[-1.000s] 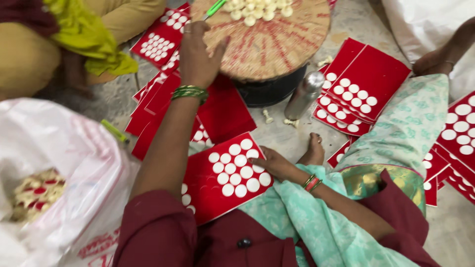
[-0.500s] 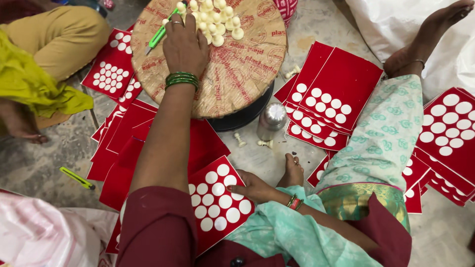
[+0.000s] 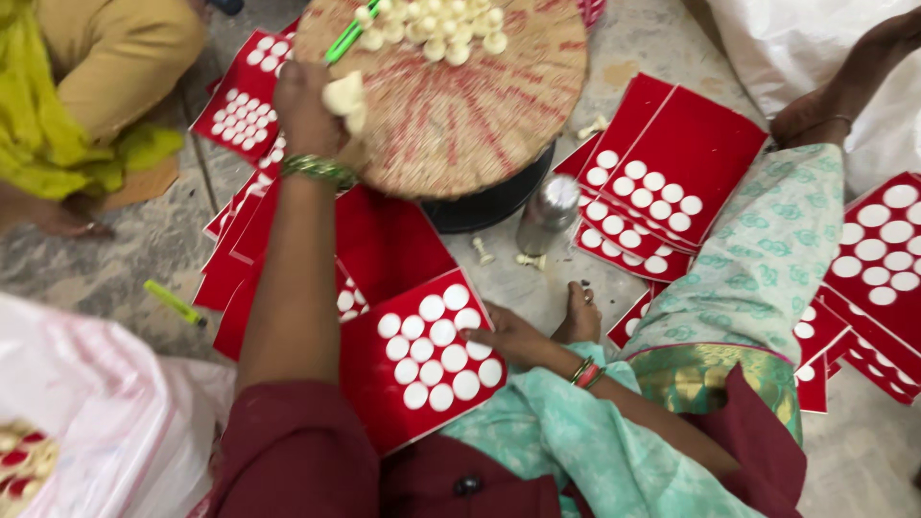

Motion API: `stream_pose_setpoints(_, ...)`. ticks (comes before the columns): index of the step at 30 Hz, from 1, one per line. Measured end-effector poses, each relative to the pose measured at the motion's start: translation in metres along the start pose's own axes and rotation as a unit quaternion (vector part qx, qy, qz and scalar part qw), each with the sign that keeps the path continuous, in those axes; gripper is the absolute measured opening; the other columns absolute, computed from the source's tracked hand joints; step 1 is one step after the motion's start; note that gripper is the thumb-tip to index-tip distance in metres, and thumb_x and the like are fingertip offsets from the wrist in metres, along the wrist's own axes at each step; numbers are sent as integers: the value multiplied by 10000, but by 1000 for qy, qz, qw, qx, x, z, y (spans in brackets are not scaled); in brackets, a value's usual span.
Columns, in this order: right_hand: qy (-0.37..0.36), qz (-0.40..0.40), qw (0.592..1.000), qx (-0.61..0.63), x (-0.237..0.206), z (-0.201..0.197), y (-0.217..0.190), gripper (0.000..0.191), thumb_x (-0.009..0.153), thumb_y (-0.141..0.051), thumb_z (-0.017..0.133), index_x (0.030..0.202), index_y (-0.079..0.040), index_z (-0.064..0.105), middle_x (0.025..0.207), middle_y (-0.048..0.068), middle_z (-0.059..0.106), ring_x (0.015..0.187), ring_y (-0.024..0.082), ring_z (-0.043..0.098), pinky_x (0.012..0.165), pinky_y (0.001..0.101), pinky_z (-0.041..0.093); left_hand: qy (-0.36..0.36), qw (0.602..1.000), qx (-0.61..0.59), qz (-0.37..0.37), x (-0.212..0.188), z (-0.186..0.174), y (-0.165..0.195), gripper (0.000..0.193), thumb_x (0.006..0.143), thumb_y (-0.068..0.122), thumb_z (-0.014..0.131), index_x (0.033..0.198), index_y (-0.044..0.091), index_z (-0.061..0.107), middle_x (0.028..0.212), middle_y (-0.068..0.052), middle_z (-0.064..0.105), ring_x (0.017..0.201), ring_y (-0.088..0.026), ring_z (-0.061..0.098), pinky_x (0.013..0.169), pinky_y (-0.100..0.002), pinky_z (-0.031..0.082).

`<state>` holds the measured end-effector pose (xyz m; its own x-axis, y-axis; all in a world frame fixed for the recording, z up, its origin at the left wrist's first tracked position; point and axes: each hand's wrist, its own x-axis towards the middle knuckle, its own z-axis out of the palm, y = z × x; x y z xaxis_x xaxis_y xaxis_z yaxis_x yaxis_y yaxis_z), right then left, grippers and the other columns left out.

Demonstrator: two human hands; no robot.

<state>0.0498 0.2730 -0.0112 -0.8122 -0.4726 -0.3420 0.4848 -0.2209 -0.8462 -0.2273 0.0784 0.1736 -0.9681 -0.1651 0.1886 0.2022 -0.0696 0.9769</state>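
My left hand (image 3: 312, 105), with green bangles at the wrist, is closed on a cream-white lump (image 3: 343, 94) at the near left rim of a round woven tray (image 3: 460, 105). Several similar white lumps (image 3: 432, 29) lie at the tray's far side beside a green stick (image 3: 347, 38). My right hand (image 3: 508, 336) rests with its fingers spread on the right edge of a red card (image 3: 422, 355) covered with rows of white discs, lying on the floor in front of me.
The tray sits on a black pot (image 3: 489, 201). A small steel bottle (image 3: 547, 216) stands beside it. Stacks of red disc cards (image 3: 662, 182) lie all around. Another person in yellow (image 3: 86, 86) sits at left. A white plastic bag (image 3: 86, 412) is near left.
My left hand has drawn back from the tray's far side to its near rim and now holds a white lump. The right hand stays on the red card.
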Motion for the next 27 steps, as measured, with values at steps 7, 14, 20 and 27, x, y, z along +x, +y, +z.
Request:
stream_pose_setpoints(7, -19, -32, 998, -49, -11, -2, -15, 549, 969, -248, 674, 1430, -7, 497, 1303, 100, 702, 1115, 136, 682, 975, 337, 577, -136, 803, -536, -220, -168, -191, -9, 247, 983, 338, 592, 907, 109, 539, 779, -46, 513, 682, -185, 469, 495, -291, 399)
stream_pose_setpoints(14, -3, -47, 998, -38, -29, 8, -31, 503, 978, -217, 655, 1412, -11, 507, 1272, 88, 710, 1081, 135, 688, 961, 341, 574, -12, 828, -508, -237, -278, -280, -30, 175, 940, 229, 588, 836, 87, 595, 897, -109, 638, 691, -199, 531, 479, -288, 413)
stream_pose_setpoints(20, -2, -67, 998, -22, -34, 6, -39, 468, 975, -173, 657, 1396, -21, 521, 1294, 69, 693, 1133, 127, 660, 1027, 340, 528, -6, 817, -506, -278, -310, -291, -41, 188, 967, 177, 593, 843, 38, 624, 994, -172, 703, 710, -210, 591, 451, -255, 433)
stream_pose_setpoints(27, 12, -59, 997, -39, -37, 4, -42, 432, 979, -174, 660, 1367, -22, 547, 1302, 76, 692, 1154, 141, 658, 1040, 350, 516, -117, 785, -510, -331, -324, -274, -45, 232, 958, 279, 615, 849, 75, 599, 832, -124, 624, 715, -205, 610, 548, -278, 490)
